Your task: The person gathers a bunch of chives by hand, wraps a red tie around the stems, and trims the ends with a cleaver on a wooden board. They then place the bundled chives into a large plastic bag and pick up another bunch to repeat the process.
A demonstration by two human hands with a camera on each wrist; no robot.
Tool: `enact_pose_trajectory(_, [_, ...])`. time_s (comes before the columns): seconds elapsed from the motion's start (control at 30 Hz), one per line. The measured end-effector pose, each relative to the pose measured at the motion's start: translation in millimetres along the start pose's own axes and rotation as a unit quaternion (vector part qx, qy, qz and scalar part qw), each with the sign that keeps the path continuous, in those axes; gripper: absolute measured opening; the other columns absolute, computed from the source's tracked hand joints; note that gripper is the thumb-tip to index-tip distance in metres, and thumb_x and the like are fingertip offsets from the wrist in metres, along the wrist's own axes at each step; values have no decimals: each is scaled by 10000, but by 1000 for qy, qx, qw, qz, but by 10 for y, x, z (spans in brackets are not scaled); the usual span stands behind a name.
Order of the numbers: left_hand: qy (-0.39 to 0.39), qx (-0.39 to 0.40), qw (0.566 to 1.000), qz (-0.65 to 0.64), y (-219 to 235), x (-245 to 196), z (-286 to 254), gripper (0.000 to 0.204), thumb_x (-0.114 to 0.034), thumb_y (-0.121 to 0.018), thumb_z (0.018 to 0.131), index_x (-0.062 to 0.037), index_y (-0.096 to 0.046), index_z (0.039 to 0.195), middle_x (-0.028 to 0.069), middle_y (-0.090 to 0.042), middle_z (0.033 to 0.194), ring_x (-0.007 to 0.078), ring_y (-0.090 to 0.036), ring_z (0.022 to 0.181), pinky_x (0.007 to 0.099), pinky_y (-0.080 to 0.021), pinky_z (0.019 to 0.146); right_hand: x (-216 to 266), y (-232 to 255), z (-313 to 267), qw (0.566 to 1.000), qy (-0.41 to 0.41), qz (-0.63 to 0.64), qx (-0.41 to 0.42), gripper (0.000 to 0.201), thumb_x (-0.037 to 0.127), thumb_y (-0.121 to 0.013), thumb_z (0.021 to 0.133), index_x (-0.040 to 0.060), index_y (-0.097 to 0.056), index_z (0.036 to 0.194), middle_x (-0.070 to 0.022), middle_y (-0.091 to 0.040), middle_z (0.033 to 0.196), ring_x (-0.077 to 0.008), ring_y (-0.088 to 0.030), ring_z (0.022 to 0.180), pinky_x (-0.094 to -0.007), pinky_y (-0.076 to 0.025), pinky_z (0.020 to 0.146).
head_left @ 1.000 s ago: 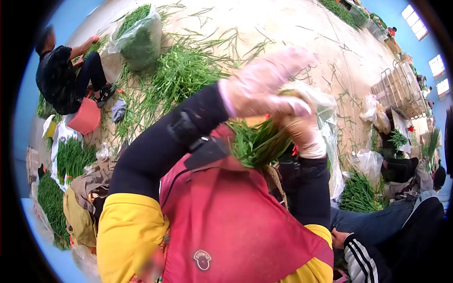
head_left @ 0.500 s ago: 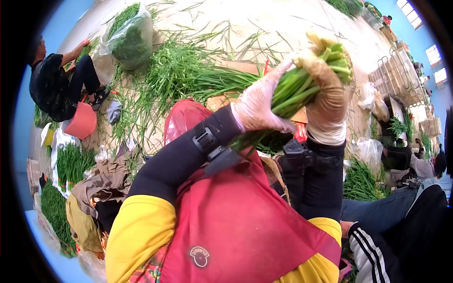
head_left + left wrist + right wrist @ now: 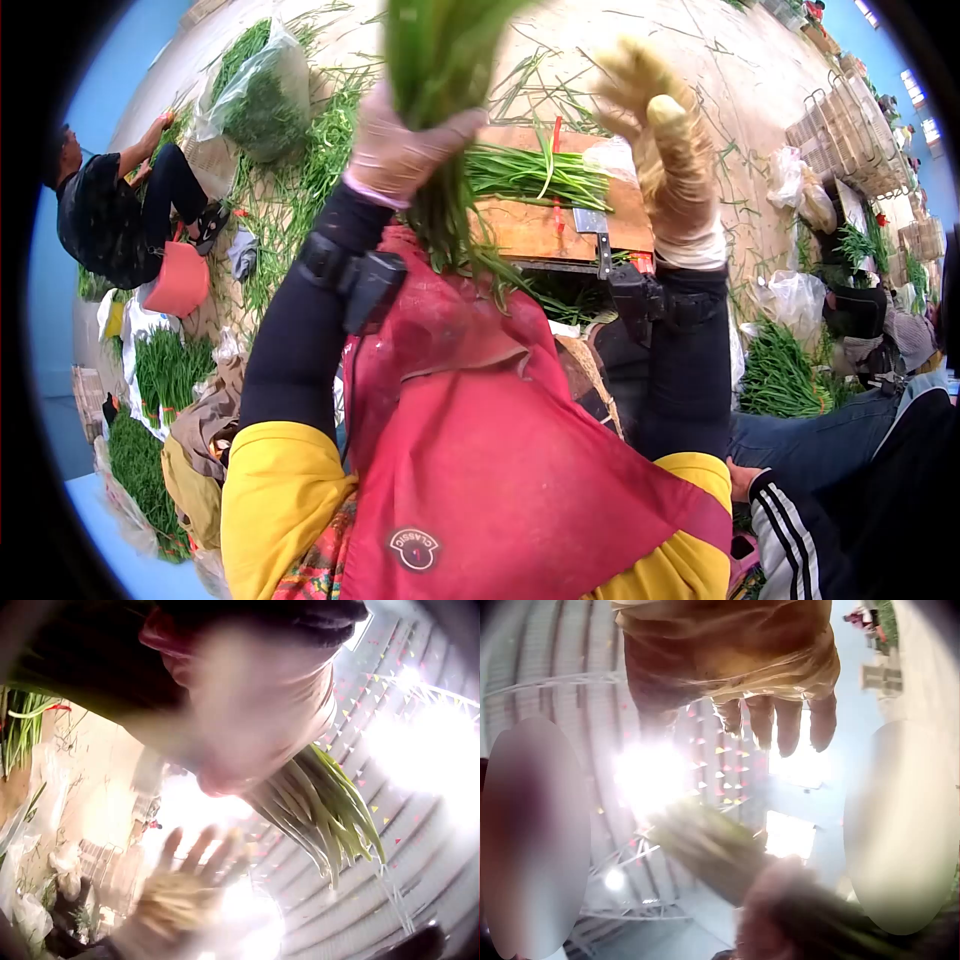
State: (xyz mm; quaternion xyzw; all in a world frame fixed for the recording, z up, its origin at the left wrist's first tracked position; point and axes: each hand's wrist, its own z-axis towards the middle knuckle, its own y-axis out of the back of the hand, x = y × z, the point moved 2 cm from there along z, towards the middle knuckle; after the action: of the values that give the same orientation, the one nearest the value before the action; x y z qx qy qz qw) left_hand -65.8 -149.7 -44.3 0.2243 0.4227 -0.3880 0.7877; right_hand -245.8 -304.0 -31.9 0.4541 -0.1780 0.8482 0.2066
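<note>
My gloved left hand (image 3: 410, 150) grips a thick bunch of chives (image 3: 440, 60), raised at the upper middle of the head view, one end hanging over the red apron. In the left wrist view, pale stalks of the bunch (image 3: 319, 802) stick out past the fist. The gloved right hand (image 3: 672, 150) is up at the right, apart from the bunch, its fingers spread and holding nothing. Between the hands, more chives (image 3: 540, 175) lie across a wooden board (image 3: 510, 235) over a red strip (image 3: 557, 150). A cleaver (image 3: 590, 222) lies at the board's right side.
Loose chives (image 3: 330, 170) and a filled plastic bag (image 3: 265, 100) are on the floor at the left, near a seated person (image 3: 110, 200) and a red bucket (image 3: 178, 280). Chives (image 3: 785, 370), another person's legs (image 3: 810, 425) and a wire basket (image 3: 850, 140) are at the right.
Both hands were on the bunch half a second ago. The right hand has let go, and the left has carried the bunch to the left, uncovering the board and cleaver.
</note>
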Motion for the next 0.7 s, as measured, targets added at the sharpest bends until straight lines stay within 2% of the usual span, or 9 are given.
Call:
enact_pose_trajectory(0.1, [15, -60, 998, -12, 371, 42, 151, 336, 40, -720, 721, 27, -610, 1038, 125, -669, 949, 199, -662, 864, 324, -538, 797, -1168, 578, -422, 961, -252, -87, -72, 285, 327, -593, 885, 105, -637, 1058, 5, -646, 956, -95, -584, 762, -257, -483, 687])
enact_pose_trajectory(0.13, [-10, -45, 999, -2, 566, 79, 195, 299, 47, -703, 731, 30, -622, 1019, 135, -669, 948, 199, -662, 856, 321, -543, 783, -1361, 507, -597, 946, -299, -25, -124, 233, 297, -615, 873, 102, -642, 998, 5, -637, 868, -82, -581, 736, -229, -470, 664])
enact_pose_trajectory(0.17, [-35, -30, 999, 8, 674, 129, 255, 265, 55, -686, 741, 33, -634, 1000, 146, -669, 946, 200, -662, 848, 318, -548, 770, -1297, 438, -681, 935, -317, -135, -88, 189, 267, -621, 868, 97, -630, 951, -9, -627, 842, -91, -588, 677, -213, -474, 584])
enact_pose_trajectory(0.2, [-32, -76, 996, 16, 653, 28, 324, 254, 65, -676, 744, 31, -637, 993, 150, -670, 939, 203, -662, 832, 311, -548, 759, -1929, 585, -892, 879, -462, -17, -114, 232, 290, -625, 862, 90, -607, 978, -19, -621, 838, -104, -601, 615, -212, -467, 489])
enact_pose_trajectory(0.37, [-39, -109, 989, 89, 628, -132, 627, 318, 81, -673, 746, 14, -598, 1047, 133, -670, 909, 183, -654, 784, 289, -544, 729, -2443, 291, -888, 840, -511, -39, -179, 314, 296, -618, 861, 50, -564, 1050, -57, -637, 887, -138, -630, 596, -217, -423, 431])
enact_pose_trajectory(0.5, [-40, -4, 986, 165, 692, 258, 803, 506, 85, -694, 736, -20, -525, 1201, 84, -628, 1067, 191, -640, 893, 299, -540, 814, -2763, 435, -823, 838, -516, -84, -155, 297, 191, -623, 817, 11, -590, 1051, -63, -658, 787, -132, -609, 561, -254, -426, 463])
enact_pose_trajectory(0.57, [-56, 74, 980, 176, 565, 532, 870, 502, 125, -656, 741, -30, -512, 1196, 83, -603, 1117, 218, -620, 964, 325, -510, 864, -2782, 594, -792, 855, -487, -141, -108, 209, 120, -597, 798, -18, -642, 948, -117, -662, 757, -178, -645, 657, -286, -478, 561])
enact_pose_trajectory(0.63, [-93, 174, 920, 337, 372, 758, 917, 527, 46, -702, 730, -32, -510, 1214, 104, -621, 1092, 216, -624, 954, 321, -504, 848, -2820, 921, -805, 818, -501, -283, 22, 194, 183, -558, 792, 88, -686, 901, -133, -672, 808, -270, -645, 718, -369, -498, 697])
enact_pose_trajectory(0.7, [-91, 230, 890, 383, 57, 1049, 889, 586, -48, -744, 707, -28, -498, 1238, 139, -631, 1079, 227, -635, 954, 318, -500, 835, -2728, 1200, -766, 779, -382, -485, 112, 194, 182, -576, 760, 85, -680, 893, -106, -646, 706, -178, -603, 630, -313, -486, 611])
